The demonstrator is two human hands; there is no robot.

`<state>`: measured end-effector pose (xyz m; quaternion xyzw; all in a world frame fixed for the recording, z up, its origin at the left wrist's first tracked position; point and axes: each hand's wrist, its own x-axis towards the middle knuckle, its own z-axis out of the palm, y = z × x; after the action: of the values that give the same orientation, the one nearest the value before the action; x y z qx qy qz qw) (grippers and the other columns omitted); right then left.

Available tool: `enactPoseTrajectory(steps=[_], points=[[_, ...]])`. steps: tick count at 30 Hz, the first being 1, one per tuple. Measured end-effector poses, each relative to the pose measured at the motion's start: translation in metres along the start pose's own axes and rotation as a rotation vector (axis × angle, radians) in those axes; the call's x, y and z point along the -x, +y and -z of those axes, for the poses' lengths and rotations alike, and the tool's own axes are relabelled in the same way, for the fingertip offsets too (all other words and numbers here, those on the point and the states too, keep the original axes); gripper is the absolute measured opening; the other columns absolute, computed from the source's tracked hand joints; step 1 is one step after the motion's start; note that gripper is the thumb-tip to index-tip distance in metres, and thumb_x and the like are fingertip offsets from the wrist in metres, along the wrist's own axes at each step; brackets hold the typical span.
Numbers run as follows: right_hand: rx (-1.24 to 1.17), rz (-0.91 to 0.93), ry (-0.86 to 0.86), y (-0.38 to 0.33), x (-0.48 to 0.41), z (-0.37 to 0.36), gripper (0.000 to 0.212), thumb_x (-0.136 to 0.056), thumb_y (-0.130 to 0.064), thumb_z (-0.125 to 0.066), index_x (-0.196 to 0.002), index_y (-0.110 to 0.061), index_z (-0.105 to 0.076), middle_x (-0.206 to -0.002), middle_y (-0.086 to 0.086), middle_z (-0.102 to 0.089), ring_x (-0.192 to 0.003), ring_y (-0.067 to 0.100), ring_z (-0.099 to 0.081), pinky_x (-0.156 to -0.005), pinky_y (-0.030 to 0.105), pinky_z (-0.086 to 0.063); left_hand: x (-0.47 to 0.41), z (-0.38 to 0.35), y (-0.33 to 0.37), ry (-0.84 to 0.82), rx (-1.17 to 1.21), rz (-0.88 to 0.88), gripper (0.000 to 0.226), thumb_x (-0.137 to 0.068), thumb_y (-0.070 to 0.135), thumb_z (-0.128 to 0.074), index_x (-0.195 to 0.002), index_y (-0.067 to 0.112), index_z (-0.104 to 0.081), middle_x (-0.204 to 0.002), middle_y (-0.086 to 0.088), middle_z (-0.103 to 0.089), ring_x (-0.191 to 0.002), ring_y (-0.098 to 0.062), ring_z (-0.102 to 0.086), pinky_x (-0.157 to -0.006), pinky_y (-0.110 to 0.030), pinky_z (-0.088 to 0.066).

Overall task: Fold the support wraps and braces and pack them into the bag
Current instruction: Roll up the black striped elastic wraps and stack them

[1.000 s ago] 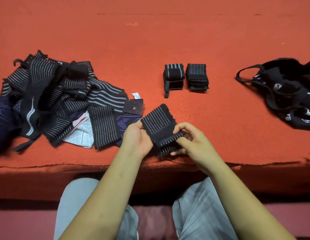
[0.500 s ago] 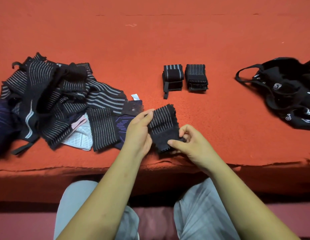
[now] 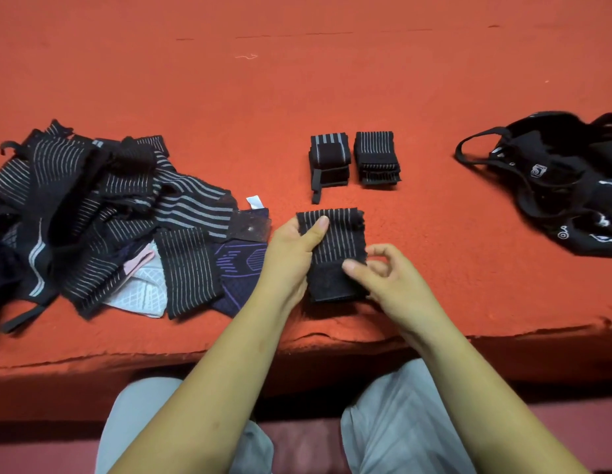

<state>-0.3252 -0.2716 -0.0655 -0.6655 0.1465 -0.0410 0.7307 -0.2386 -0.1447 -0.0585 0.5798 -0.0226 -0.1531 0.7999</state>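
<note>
Striped wrap [image 3: 338,241], tilted earlier, is lying squared, nearly folded; left hand [image 3: 290,258] is gripping it, right hand [image 3: 396,285] fingers [image 3: 353,268] seemingly pinching it.

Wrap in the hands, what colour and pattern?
The wrap is black with thin grey stripes; head view shows it.

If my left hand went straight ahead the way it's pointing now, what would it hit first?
Probably the folded wrap with the strap, lying just beyond the striped wrap your left hand holds; depth is hard to judge.
</note>
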Motion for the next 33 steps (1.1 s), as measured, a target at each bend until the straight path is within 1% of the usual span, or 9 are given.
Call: enactPoseTrajectory(steps=[2,6,9,15,19,23,26,31,33], points=[[0.068,0.083,0.055,-0.013,-0.015,0.006,0.015,-0.098,-0.019,-0.061,-0.108,-0.007,-0.058,-0.076,-0.004,-0.068,-0.065,0.002,-0.061,-0.058,0.017,-0.047,-0.004,-0.009,0.002,-0.062,-0.008,-0.007,0.009,-0.099,0.01,-0.058,-0.103,0.008,-0.066,-0.096,-0.01,-0.074,-0.087,-0.021,-0.07,-0.086,-0.037,-0.057],[0.204,0.287,0.108,-0.032,-0.044,0.011,0.018,-0.094,-0.023,-0.06,-0.106,-0.011,-0.068,-0.099,0.003,-0.074,-0.089,0.012,-0.069,-0.082,0.033,-0.055,-0.014,-0.031,0.003,-0.122,-0.002,-0.019,0.014,-0.099,0.012,-0.058,-0.111,0.01,-0.065,-0.107,-0.011,-0.072,-0.098,-0.022,-0.068,-0.095,-0.039,-0.054],[0.189,0.356,0.202,-0.047,-0.071,0.017,0.025,-0.088,-0.027,-0.06,-0.101,-0.008,-0.069,-0.096,0.007,-0.074,-0.085,0.013,-0.068,-0.079,0.036,-0.054,-0.027,-0.042,0.006,-0.176,-0.071,-0.022,0.024,-0.094,0.014,-0.066,-0.118,0.009,-0.065,-0.113,-0.012,-0.073,-0.101,-0.02,-0.069,-0.096,-0.037,-0.054],[0.182,0.337,0.278,-0.078,-0.149,0.042,0.008,-0.093,-0.016,-0.064,-0.092,-0.011,-0.069,-0.089,0.009,-0.071,-0.078,0.014,-0.062,-0.072,0.033,-0.05,-0.077,-0.057,0.026,-0.17,-0.408,-0.062,0.016,-0.087,0.01,-0.068,-0.102,0.011,-0.064,-0.095,-0.009,-0.071,-0.084,-0.023,-0.067,-0.072,-0.034,-0.058],[0.222,0.192,0.25,-0.098,-0.207,0.055,0.023,-0.095,-0.001,-0.053,-0.079,-0.013,-0.065,-0.081,0.005,-0.067,-0.072,0.018,-0.063,-0.065,0.033,-0.051,-0.133,-0.073,0.046,0.024,-0.578,-0.124,0.042,-0.06,0.032,-0.063,-0.095,0.016,-0.046,-0.098,-0.009,-0.067,-0.09,-0.029,-0.07,-0.082,-0.05,-0.058],[0.301,0.186,0.394,-0.103,-0.257,0.067,0.023,-0.086,-0.004,-0.066,-0.078,-0.02,-0.052,-0.095,0.012,-0.067,-0.093,0.029,-0.068,-0.081,0.046,-0.057,-0.168,-0.09,0.057,-0.015,-0.901,-0.176,0.034,-0.081,0.021,-0.061,-0.104,0.012,-0.037,-0.095,-0.007,-0.061,-0.083,-0.031,-0.066,-0.06,-0.034,-0.047],[0.424,0.182,0.442,-0.093,-0.288,0.077,0.025,-0.086,-0.006,-0.067,-0.071,-0.018,-0.052,-0.081,0.003,-0.063,-0.085,0.02,-0.062,-0.082,0.04,-0.054,-0.196,-0.097,0.049,-0.019,-1.109,-0.201,0.035,-0.086,0.019,-0.063,-0.114,0.006,-0.046,-0.107,-0.014,-0.065,-0.094,-0.033,-0.065,-0.066,-0.033,-0.041],[0.598,0.142,0.491,-0.065,-0.317,0.089,0.008,-0.085,-0.016,-0.07,-0.091,-0.013,-0.065,-0.093,0.004,-0.066,-0.087,0.018,-0.06,-0.079,0.034,-0.049,-0.213,-0.102,0.029,-0.108,-1.184,-0.16,0.016,-0.091,0.013,-0.061,-0.097,0.01,-0.047,-0.096,-0.013,-0.066,-0.042,-0.009,-0.06,-0.032,-0.018,-0.037],[0.654,0.126,0.473,-0.055,-0.318,0.091,0.004,-0.085,-0.016,-0.068,-0.085,-0.014,-0.064,-0.087,0.005,-0.065,-0.083,0.018,-0.059,-0.07,0.032,-0.044,-0.214,-0.1,0.019,-0.125,-1.183,-0.147,0.014,-0.092,0.014,-0.059,-0.096,0.01,-0.047,-0.096,-0.014,-0.066,-0.046,-0.015,-0.065,-0.033,-0.021,-0.041]])
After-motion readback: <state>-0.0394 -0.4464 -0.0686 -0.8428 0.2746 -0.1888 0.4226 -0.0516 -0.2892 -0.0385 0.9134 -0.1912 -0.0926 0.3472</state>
